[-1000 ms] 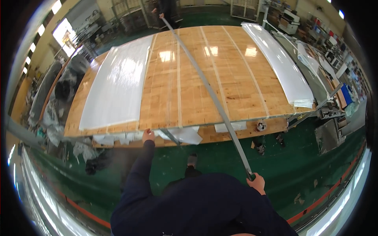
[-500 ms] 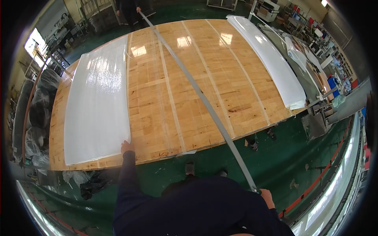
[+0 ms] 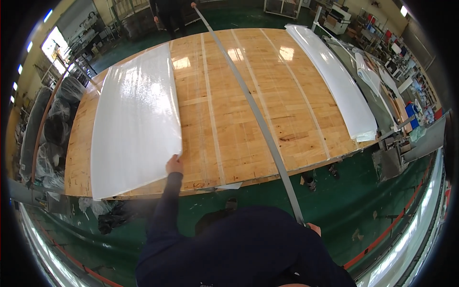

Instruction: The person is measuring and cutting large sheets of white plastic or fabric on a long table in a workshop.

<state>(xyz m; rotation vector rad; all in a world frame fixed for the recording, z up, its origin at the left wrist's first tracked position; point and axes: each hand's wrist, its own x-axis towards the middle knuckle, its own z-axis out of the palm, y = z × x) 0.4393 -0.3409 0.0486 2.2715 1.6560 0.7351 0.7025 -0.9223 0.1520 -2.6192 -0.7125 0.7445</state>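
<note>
Sheeting (image 3: 136, 119), white, glossy and partly see-through, lies flat over the left part of a wooden table (image 3: 306, 129), and its near right corner is at the person's left hand (image 3: 174, 165). That hand is drawn in narrow, fingers bent on the corner, so nearly all of the sheeting spreads forward and to the left of it. The near edge runs at a slant from the hand down to the far-left corner close to the table's edge; whether the held corner is lifted off the wood cannot be told. The right hand (image 3: 313, 228), well apart from the other and out past the table's near side, grips the near end of a long grey metal bar (image 3: 260, 122), though most of its fingers are hidden. From there the bar runs diagonally forward and leftward across the table, to the right of the sheeting and apart from it, up to a co-worker's hand (image 3: 193, 5) beyond the far side. A folded white sheet (image 3: 339, 79) lies along the table's right side, well away from both of the person's hands. Green floor (image 3: 201, 203) shows below the near edge.
</note>
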